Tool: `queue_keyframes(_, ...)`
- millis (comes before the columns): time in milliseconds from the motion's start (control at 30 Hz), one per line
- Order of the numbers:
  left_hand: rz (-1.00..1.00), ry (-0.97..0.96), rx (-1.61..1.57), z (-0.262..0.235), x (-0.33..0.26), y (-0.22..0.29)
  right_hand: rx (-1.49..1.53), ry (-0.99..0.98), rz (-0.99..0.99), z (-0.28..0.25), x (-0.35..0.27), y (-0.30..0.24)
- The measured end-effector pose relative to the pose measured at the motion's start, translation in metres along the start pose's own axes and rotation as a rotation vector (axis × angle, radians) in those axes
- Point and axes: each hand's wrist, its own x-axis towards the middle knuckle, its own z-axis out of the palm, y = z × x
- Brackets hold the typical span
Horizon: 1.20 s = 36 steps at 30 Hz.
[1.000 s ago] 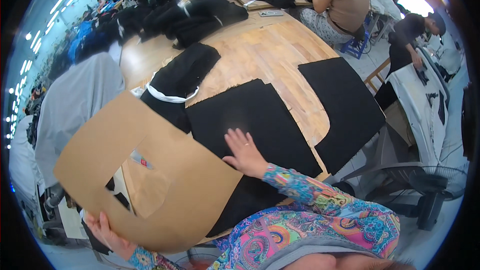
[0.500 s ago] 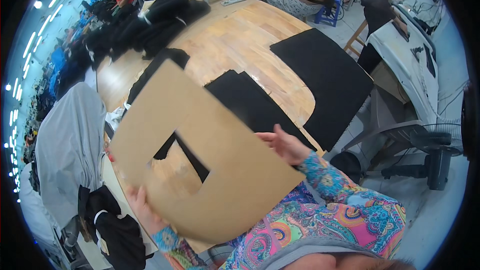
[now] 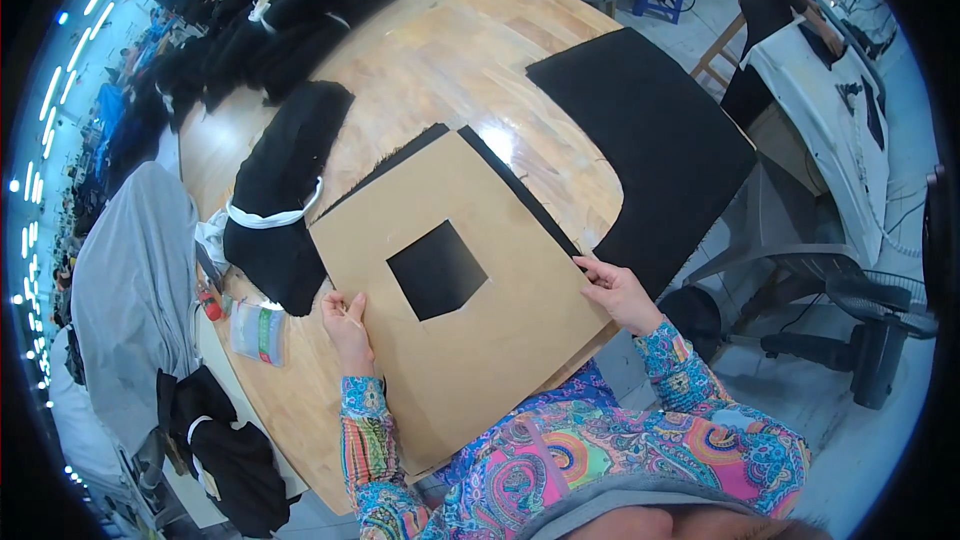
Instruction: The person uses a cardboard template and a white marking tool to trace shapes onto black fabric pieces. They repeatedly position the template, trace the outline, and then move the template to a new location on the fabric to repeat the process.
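Observation:
A large brown cardboard template with a square cut-out lies flat on a black fabric piece on the wooden table. Black shows through the hole and along the template's upper edges. My left hand rests on the template's left edge. My right hand presses its right edge, fingers spread at the border with the fabric.
A second black fabric piece lies to the right, hanging over the table edge. A rolled black bundle tied with white sits left of the template. Heaps of black cloth lie far left. A small packet is near the table's edge. Other people sit beyond.
The cardboard template, held up and tilted at my left before, has swung right and come down flat on the black fabric. Both hands now sit at its edges.

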Motion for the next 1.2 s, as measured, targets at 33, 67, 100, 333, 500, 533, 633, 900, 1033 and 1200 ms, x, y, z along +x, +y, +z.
queue_keyframes(33,0.001,0.004,0.01,0.001,-0.001,0.002,-0.02,0.025,-0.018,0.001,0.001,0.001)
queue_keyframes(67,0.002,0.008,0.02,0.002,-0.002,0.005,-0.041,0.05,-0.036,0.002,0.002,0.001)
queue_keyframes(100,-0.021,0.04,0.119,0.002,-0.002,0.008,-0.085,0.067,-0.068,0.004,0.004,-0.002)
queue_keyframes(333,0.747,-0.02,1.002,0.06,0.03,0.044,-0.247,0.119,-0.15,0.009,0.011,-0.003)
queue_keyframes(500,0.896,-0.525,0.859,0.164,0.106,0.027,-0.292,0.13,-0.164,0.008,0.014,0.0)
queue_keyframes(533,0.936,-0.547,0.921,0.174,0.121,0.015,-0.284,0.128,-0.178,0.009,0.014,0.001)
queue_keyframes(633,0.69,-0.645,1.1,0.204,0.136,0.001,-0.227,0.143,-0.181,0.009,0.013,0.005)
queue_keyframes(900,0.729,-0.53,1.028,0.209,0.14,-0.02,-0.203,0.12,-0.155,0.004,0.015,0.002)
queue_keyframes(1033,0.704,-0.536,1.051,0.208,0.139,-0.017,-0.167,0.112,-0.129,0.005,0.015,0.003)
queue_keyframes(1200,0.698,-0.535,1.047,0.206,0.139,-0.016,-0.152,0.114,-0.137,0.007,0.017,0.0)
